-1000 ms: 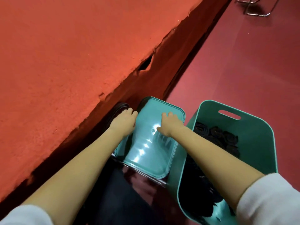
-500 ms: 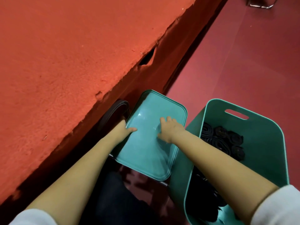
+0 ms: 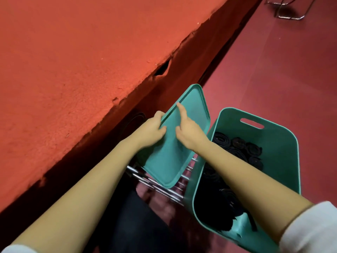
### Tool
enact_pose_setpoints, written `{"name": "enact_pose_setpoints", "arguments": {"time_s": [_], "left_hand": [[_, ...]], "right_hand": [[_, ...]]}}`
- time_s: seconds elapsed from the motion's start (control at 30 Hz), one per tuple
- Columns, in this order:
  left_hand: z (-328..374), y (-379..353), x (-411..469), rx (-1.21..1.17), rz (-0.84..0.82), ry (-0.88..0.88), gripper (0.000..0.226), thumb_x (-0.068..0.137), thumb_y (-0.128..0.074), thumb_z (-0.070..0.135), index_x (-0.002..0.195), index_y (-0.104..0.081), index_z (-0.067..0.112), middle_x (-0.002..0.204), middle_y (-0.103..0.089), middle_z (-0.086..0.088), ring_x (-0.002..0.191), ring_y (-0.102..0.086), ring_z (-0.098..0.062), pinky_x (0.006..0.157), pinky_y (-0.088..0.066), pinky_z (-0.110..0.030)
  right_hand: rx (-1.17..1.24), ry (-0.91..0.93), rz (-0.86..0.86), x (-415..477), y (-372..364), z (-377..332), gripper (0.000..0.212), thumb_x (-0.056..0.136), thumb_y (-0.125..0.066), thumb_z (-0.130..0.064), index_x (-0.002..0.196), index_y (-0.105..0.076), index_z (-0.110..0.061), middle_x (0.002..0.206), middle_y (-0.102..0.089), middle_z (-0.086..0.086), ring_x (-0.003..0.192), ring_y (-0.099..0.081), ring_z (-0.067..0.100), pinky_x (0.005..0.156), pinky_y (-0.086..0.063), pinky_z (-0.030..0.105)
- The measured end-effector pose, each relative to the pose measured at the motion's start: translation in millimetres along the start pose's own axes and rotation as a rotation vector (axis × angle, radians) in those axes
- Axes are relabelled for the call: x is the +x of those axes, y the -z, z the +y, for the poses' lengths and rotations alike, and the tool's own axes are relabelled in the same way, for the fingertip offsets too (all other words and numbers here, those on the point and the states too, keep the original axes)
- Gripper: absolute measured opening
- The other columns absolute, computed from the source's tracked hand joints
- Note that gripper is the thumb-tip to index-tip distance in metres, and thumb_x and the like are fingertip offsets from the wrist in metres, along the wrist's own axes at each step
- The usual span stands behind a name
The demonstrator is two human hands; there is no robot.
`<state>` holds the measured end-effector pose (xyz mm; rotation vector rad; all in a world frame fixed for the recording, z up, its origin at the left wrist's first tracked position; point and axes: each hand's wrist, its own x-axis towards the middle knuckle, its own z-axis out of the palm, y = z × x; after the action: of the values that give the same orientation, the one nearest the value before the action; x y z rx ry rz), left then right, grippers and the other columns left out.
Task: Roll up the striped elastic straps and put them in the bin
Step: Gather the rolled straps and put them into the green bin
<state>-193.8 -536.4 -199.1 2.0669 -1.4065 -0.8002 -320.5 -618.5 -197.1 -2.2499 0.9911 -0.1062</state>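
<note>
The task looks well under way but not finished. A cluster of rolled straps lies packed against the far end of the teal bin, which stands open on the floor at the person's right. Nearer the camera, the same bin holds a dark heap of loose straps that do not look rolled, so those probably remain to be done. No stripes can be made out, as everything reads black. A dark loop shows in the shadow under the edge of the tabletop; whether it is another strap cannot be told.

No strap is in hand. The left hand grips the left rim of a flat teal lid, fingers curled over its edge and thumb on its face. The right hand lays a straight forefinger on the lid's face, its other fingers loosely bent and not seen to close round any edge.

The lid is tilted, with its far corner up near the tabletop's ragged edge and its near corner over a row of metal bars. Room is tight on the left, between tabletop and bin. To the right and beyond the bin the floor is open as far as a chair frame.
</note>
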Motion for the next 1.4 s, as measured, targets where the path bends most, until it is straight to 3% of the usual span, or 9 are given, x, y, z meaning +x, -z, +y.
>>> {"name": "enact_pose_setpoints", "arguments": {"time_s": [0.2, 0.37, 0.47, 0.63, 0.73, 0.87, 1.07, 1.27, 1.4], "left_hand": [[44, 10, -28, 0.085, 0.049, -0.112, 0.028, 0.094, -0.044, 0.01, 0.121, -0.041, 0.012, 0.076, -0.055, 0.0, 0.063, -0.054, -0.018, 0.052, -0.033, -0.024], [59, 3, -40, -0.028, -0.044, -0.224, 0.038, 0.094, -0.053, 0.02, 0.131, -0.052, 0.009, 0.13, -0.058, -0.006, 0.114, -0.055, -0.02, 0.095, -0.039, -0.027], [50, 12, -38, 0.01, 0.088, -0.132, 0.035, 0.097, -0.053, 0.017, 0.131, -0.054, 0.01, 0.137, -0.053, -0.008, 0.121, -0.05, -0.025, 0.097, -0.032, -0.021], [21, 25, -30, 0.269, 0.264, 0.216, 0.059, 0.1, -0.044, 0.033, 0.146, -0.026, 0.001, 0.146, -0.034, -0.021, 0.133, -0.032, -0.037, 0.11, -0.023, -0.039], [28, 24, -32, 0.134, 0.213, 0.356, 0.058, 0.101, -0.038, 0.04, 0.144, -0.03, 0.002, 0.141, -0.044, -0.022, 0.127, -0.043, -0.038, 0.098, -0.035, -0.04], [39, 28, -38, 0.05, 0.262, 0.271, 0.035, 0.1, -0.044, 0.034, 0.116, -0.061, 0.008, 0.109, -0.064, -0.007, 0.095, -0.056, -0.024, 0.075, -0.036, -0.031], [70, 22, -35, -0.416, 0.327, 0.105, 0.024, 0.099, -0.047, 0.021, 0.112, -0.063, 0.034, 0.11, -0.068, 0.01, 0.102, -0.065, -0.014, 0.097, -0.049, -0.039], [98, -12, -34, -0.461, 0.167, 0.046, 0.027, 0.099, -0.044, 0.024, 0.115, -0.062, 0.036, 0.114, -0.069, 0.007, 0.107, -0.065, -0.017, 0.102, -0.047, -0.046], [114, -52, -38, -0.375, 0.117, 0.045, 0.035, 0.1, -0.04, 0.021, 0.131, -0.056, 0.023, 0.127, -0.062, 0.003, 0.115, -0.057, -0.018, 0.102, -0.043, -0.037]], "right_hand": [[0.426, -0.073, 0.186, -12, 21, -25, 0.05, 0.097, -0.036, -0.042, 0.144, -0.02, -0.033, 0.09, -0.063, 0.015, 0.073, -0.06, 0.029, 0.071, -0.048, 0.04], [0.623, -0.134, 0.281, -23, 34, -34, 0.061, 0.089, -0.036, 0.002, 0.145, -0.024, -0.02, 0.094, -0.055, 0.009, 0.067, -0.05, 0.021, 0.053, -0.038, 0.02], [0.694, -0.083, 0.314, -37, 44, -26, 0.071, 0.089, -0.034, 0.006, 0.15, -0.013, -0.022, 0.116, -0.058, 0.019, 0.091, -0.059, 0.038, 0.073, -0.051, 0.032], [0.96, -0.055, 0.306, -60, 58, -3, 0.076, 0.084, -0.043, 0.003, 0.15, -0.017, -0.023, 0.14, -0.049, 0.011, 0.114, -0.059, 0.025, 0.087, -0.053, 0.03], [1.012, -0.102, 0.328, -80, 69, 12, 0.065, 0.087, -0.039, 0.01, 0.145, -0.03, -0.019, 0.129, -0.057, 0.019, 0.095, -0.063, 0.024, 0.068, -0.056, 0.022], [1.052, -0.12, 0.404, -99, 79, 36, 0.056, 0.09, -0.039, 0.011, 0.14, -0.039, -0.015, 0.093, -0.066, -0.003, 0.063, -0.065, 0.003, 0.057, -0.052, 0.017], [0.941, -0.11, 0.461, -119, 89, 57, 0.061, 0.091, -0.053, -0.006, 0.148, -0.034, -0.018, 0.138, -0.055, 0.002, 0.121, -0.057, 0.021, 0.104, -0.046, 0.044], [0.78, -0.148, 0.539, -155, 112, 83, 0.059, 0.098, -0.043, -0.005, 0.152, -0.027, -0.024, 0.147, -0.04, -0.013, 0.129, -0.044, 0.006, 0.1, -0.039, 0.018], [0.686, -0.227, 0.61, -184, 115, 116, 0.062, 0.095, -0.046, -0.015, 0.152, -0.025, -0.027, 0.155, -0.03, -0.011, 0.141, -0.032, 0.01, 0.116, -0.027, 0.037]]}}
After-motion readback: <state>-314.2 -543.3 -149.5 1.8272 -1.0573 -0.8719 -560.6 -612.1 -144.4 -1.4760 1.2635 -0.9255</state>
